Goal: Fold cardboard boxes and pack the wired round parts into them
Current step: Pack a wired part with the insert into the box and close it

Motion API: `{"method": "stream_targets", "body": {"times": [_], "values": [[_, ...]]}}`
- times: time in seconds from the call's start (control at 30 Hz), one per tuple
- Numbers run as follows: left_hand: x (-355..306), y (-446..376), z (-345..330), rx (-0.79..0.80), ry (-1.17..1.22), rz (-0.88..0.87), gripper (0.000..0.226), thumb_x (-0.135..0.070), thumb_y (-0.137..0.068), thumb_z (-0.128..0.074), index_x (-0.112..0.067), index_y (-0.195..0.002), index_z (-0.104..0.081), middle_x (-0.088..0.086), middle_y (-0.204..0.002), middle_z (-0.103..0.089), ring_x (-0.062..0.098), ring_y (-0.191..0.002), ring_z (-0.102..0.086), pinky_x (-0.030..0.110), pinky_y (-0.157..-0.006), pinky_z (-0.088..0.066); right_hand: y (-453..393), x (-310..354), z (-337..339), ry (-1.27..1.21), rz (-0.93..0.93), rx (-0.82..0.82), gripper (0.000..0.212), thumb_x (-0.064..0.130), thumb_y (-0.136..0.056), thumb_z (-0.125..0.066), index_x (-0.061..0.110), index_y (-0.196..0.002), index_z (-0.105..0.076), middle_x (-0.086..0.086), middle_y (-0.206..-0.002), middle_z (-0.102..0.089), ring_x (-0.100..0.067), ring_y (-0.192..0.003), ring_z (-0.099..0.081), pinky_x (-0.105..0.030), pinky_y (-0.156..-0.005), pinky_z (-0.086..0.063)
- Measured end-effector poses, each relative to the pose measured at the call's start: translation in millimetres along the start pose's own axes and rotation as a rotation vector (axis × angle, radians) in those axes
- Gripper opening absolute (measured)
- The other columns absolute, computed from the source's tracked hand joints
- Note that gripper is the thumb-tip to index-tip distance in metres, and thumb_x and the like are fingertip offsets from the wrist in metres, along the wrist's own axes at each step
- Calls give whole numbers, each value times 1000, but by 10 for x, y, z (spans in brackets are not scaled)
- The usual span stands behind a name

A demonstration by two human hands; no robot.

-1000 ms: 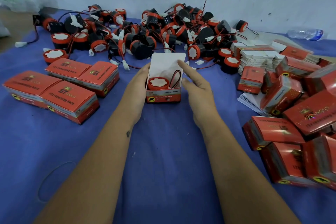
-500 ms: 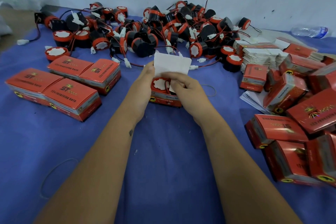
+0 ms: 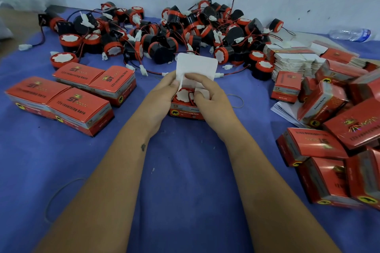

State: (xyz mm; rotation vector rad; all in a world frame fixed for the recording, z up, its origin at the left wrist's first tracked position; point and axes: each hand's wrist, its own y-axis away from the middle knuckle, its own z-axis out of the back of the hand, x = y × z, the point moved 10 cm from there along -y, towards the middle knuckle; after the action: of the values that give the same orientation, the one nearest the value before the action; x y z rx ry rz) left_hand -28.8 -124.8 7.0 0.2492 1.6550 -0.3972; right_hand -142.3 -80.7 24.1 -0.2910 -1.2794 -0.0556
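A small red cardboard box (image 3: 186, 112) stands open on the blue cloth at the centre, its white lid flap (image 3: 197, 64) raised. Inside lies a round red-and-white wired part (image 3: 184, 95) with a red and black wire. My left hand (image 3: 162, 94) grips the box's left side, thumb at the left side flap. My right hand (image 3: 207, 96) curls over the right side, fingers pressing the white right flap inward. A heap of loose round wired parts (image 3: 164, 33) lies behind the box.
Several closed red boxes (image 3: 78, 104) lie in rows at the left. Folded boxes (image 3: 333, 150) pile up at the right, behind them stacks of flat box blanks (image 3: 294, 61). A water bottle (image 3: 349, 34) lies far right by the wall. Rubber bands (image 3: 236, 100) lie on the cloth.
Both hands went from lying beside the open box to curling over its top. The side flaps fold inward over the part, and the lid flap leans slightly forward.
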Motion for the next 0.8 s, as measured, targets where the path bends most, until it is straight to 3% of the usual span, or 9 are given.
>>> {"method": "stream_targets", "body": {"times": [0.1, 0.23, 0.33, 0.47, 0.57, 0.7, 0.8], "values": [[-23, 19, -22, -6, -31, -19, 30, -19, -107, -37, -37, -121, -57, -5, -127, -65, 15, -118, -62, 33, -98, -50, 1, 16, -2, 7, 16, 19, 46, 1, -95, -41, 34, -121, -62, -2, -130, -54, -13, -118, -54, -33, -98, -50], [-42, 15, -13, -50, -34, -25, 30, -5, -102, -44, -26, -121, -55, -7, -108, -69, 10, -96, -66, 18, -77, -53, 34, -1, 128, -100, 27, -121, 29, -1, -89, -54, 20, -109, -50, -3, -112, -61, -13, -98, -61, -31, -81, -55], [-63, 35, 16, -109, -41, -40, 31, 1, -98, -49, -26, -109, -59, -6, -100, -72, 7, -88, -68, 19, -73, -53, 27, -117, 211, -206, -39, -225, 44, 0, -86, -63, 23, -113, -39, -5, -117, -58, -20, -106, -60, -37, -86, -55], [-165, 70, 124, -203, -149, -130, 25, 1, -92, -61, -23, -85, -63, -4, -92, -69, 2, -81, -65, 16, -70, -52, 4, -16, 244, -59, 69, -154, 25, 2, -90, -60, 26, -97, -62, 7, -99, -67, -10, -97, -62, -30, -85, -54], [-245, 81, 133, -218, -268, -203, 27, 0, -87, -69, -24, -78, -63, -6, -91, -65, -6, -77, -62, 12, -68, -51, -1, 19, 288, -22, 113, -117, 29, 2, -90, -60, 29, -87, -69, 20, -84, -68, 1, -87, -63, -18, -78, -53], [-242, 83, 109, -208, -357, -212, 31, 2, -86, -68, -26, -77, -61, -15, -90, -64, -10, -82, -60, 12, -63, -52, 7, -53, 285, -103, 50, -18, 35, -4, -90, -55, 25, -89, -73, 8, -103, -70, -4, -95, -65, -18, -78, -53], [-206, 73, 137, -138, -332, -164, 31, 6, -90, -62, -23, -81, -64, -14, -101, -65, -5, -94, -62, 10, -64, -51, -3, -148, 297, -171, -55, 38, 35, 2, -87, -46, 21, -92, -76, 7, -116, -69, -10, -111, -61, -21, -92, -50]]}}
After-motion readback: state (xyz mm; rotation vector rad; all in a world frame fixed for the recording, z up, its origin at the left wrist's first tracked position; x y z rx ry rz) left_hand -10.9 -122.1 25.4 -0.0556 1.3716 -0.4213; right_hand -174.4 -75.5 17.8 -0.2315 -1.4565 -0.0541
